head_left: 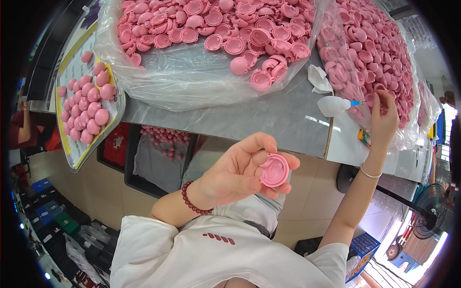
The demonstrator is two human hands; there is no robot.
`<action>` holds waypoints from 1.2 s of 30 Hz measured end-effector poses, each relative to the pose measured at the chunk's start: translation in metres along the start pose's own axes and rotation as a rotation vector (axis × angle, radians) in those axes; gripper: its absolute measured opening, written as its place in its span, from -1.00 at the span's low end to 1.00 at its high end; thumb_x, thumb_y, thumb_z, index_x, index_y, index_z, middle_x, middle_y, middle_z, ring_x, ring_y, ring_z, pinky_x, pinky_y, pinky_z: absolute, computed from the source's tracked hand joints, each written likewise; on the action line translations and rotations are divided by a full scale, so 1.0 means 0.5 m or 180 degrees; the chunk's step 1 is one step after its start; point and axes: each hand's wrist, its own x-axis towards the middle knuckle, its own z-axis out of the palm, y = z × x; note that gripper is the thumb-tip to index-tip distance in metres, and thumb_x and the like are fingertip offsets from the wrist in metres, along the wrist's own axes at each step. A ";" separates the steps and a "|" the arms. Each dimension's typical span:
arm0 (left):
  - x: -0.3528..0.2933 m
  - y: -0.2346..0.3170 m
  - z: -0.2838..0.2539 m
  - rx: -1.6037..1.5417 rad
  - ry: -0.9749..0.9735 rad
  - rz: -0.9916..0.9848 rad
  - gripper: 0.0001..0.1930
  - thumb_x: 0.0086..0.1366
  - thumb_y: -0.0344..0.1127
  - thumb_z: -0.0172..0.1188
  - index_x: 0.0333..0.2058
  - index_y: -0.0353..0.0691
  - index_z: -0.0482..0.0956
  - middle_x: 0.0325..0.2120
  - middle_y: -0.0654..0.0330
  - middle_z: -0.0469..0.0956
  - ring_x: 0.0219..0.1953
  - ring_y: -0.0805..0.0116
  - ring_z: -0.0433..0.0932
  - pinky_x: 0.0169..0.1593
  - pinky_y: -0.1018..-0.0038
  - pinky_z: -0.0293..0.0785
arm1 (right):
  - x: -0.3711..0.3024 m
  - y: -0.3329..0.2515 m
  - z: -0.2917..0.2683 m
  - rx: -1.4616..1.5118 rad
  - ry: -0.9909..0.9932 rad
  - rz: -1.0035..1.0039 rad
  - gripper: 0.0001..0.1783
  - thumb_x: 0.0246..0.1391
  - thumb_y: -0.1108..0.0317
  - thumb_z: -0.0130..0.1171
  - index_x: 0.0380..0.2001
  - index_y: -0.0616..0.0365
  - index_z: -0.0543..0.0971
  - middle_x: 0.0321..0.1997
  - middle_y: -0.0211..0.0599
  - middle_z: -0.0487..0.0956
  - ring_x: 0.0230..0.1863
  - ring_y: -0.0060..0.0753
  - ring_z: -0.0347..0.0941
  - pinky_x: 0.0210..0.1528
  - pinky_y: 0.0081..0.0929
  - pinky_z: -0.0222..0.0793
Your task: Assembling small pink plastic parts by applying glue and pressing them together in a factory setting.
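My left hand [240, 168] is raised in front of my body, its fingers curled round a pink half shell [274, 170] with the hollow side facing up. On the right, my right hand [385, 113] reaches to the near edge of the right-hand heap of pink half shells [379, 53]. Its fingertips are bent together at a pink half shell there, partly hidden by the fingers. Just left of that hand, a white squeeze bottle [332, 106] lies on its side, its thin blue tip [356, 102] pointing at the heap.
A clear plastic bag [173, 86] of loose pink half shells fills the far middle of the grey table [230, 117]. Closed pink balls [84, 108] sit on a tray [72, 153] at left. Crumpled white paper [319, 79] lies near the bottle. Below stands a black crate [139, 180]; a fan [427, 211] is at right.
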 end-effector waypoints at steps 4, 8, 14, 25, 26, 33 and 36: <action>0.000 0.002 0.011 -0.0055 0.0247 -0.0130 -0.54 0.00 -0.57 0.16 -0.15 -0.17 0.16 -0.09 -0.09 0.30 -0.24 0.12 0.50 -0.24 0.44 0.52 | -0.009 -0.029 -0.024 0.0225 0.0381 0.0544 -0.75 -0.05 0.36 0.11 -0.27 0.23 0.45 -0.40 -0.36 0.49 -0.39 -0.68 0.36 -0.35 -0.73 0.26; -0.004 0.004 0.012 0.1237 0.0395 0.0027 -0.57 -0.01 -0.55 0.18 -0.16 -0.24 0.22 -0.11 -0.08 0.32 -0.20 0.21 0.48 -0.14 0.45 0.45 | -0.047 -0.048 -0.025 0.0834 0.0866 0.0288 -0.79 -0.06 0.37 0.12 -0.34 0.24 0.44 -0.46 -0.45 0.45 -0.44 -0.72 0.30 -0.42 -0.76 0.20; -0.003 0.009 0.017 0.2888 0.0443 0.0614 -0.58 -0.03 -0.48 0.23 -0.18 -0.33 0.29 -0.17 -0.01 0.37 -0.08 0.24 0.39 -0.04 0.42 0.34 | -0.134 -0.125 -0.057 0.1729 -0.1252 0.0882 -0.86 -0.03 0.42 0.08 -0.52 0.23 0.36 -0.56 -0.57 0.26 -0.54 -0.76 0.08 -0.52 -0.80 -0.03; -0.003 0.018 0.034 0.2112 0.0832 0.0010 -0.52 0.08 -0.18 0.16 -0.11 -0.38 0.27 -0.24 -0.01 0.43 -0.29 0.31 0.50 -0.26 0.51 0.45 | -0.143 -0.126 -0.041 0.1128 -0.1083 0.1260 -0.85 0.01 0.38 0.03 -0.46 0.29 0.44 -0.59 -0.55 0.28 -0.53 -0.79 0.12 -0.53 -0.83 -0.02; -0.003 0.020 0.036 0.1953 0.0833 -0.0125 -0.52 0.09 -0.18 0.14 -0.11 -0.37 0.26 -0.24 -0.04 0.44 -0.35 0.34 0.52 -0.32 0.53 0.46 | -0.147 -0.121 -0.045 0.1127 -0.1083 0.1259 -0.85 0.01 0.38 0.03 -0.46 0.29 0.44 -0.59 -0.55 0.28 -0.53 -0.79 0.12 -0.53 -0.83 -0.02; 0.003 0.014 0.024 0.1815 0.0578 -0.0047 -0.56 0.10 -0.25 0.14 -0.10 -0.31 0.25 -0.19 -0.11 0.41 -0.42 0.37 0.52 -0.35 0.52 0.46 | -0.150 -0.102 -0.063 0.1219 -0.1261 0.1353 -0.87 -0.03 0.40 0.04 -0.45 0.26 0.44 -0.63 -0.53 0.32 -0.58 -0.71 0.12 -0.56 -0.72 0.03; 0.005 0.015 0.025 0.1792 0.0607 -0.0031 -0.57 0.07 -0.30 0.16 -0.11 -0.31 0.26 -0.19 -0.11 0.41 -0.37 0.36 0.51 -0.31 0.48 0.47 | -0.151 -0.120 -0.070 0.0215 -0.1042 0.0959 -0.87 -0.08 0.43 0.04 -0.41 0.24 0.45 -0.56 -0.43 0.37 -0.55 -0.64 0.19 -0.55 -0.66 0.08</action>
